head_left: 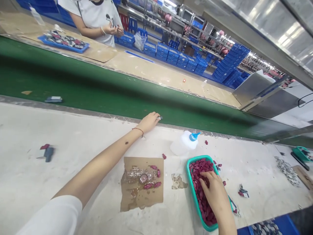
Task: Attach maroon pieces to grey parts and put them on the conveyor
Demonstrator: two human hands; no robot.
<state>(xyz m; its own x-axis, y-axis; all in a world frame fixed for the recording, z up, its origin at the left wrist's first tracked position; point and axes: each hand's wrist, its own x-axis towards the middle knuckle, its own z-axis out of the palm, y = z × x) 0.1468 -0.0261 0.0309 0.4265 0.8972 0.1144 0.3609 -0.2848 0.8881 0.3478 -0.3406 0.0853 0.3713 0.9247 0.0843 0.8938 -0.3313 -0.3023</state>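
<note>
My left hand (149, 122) reaches out to the near edge of the green belt, fingers closed on a small grey-and-white part (159, 117). My right hand (215, 187) is over a teal basket (190, 178), its thumb and fingertips apart and touching the small maroon pieces (201, 164) that fill it. Left of the basket lies a piece of brown cardboard (141, 204), wet with a clear, shiny liquid. Several maroon pieces and a round pinkish disc (143, 178) rest on it. Behind the basket, a white bottle with a blue cap (183, 143) stands on the table.
The green belt (110, 93) runs across, carrying a grey-and-white part (53, 99). Loose assembled parts (49, 153) lie at left, others (244, 192) at right. Across the belt, a co-worker (97, 23) handles something beside a blue tray (83, 49). A blue bin (290, 225) sits lower right.
</note>
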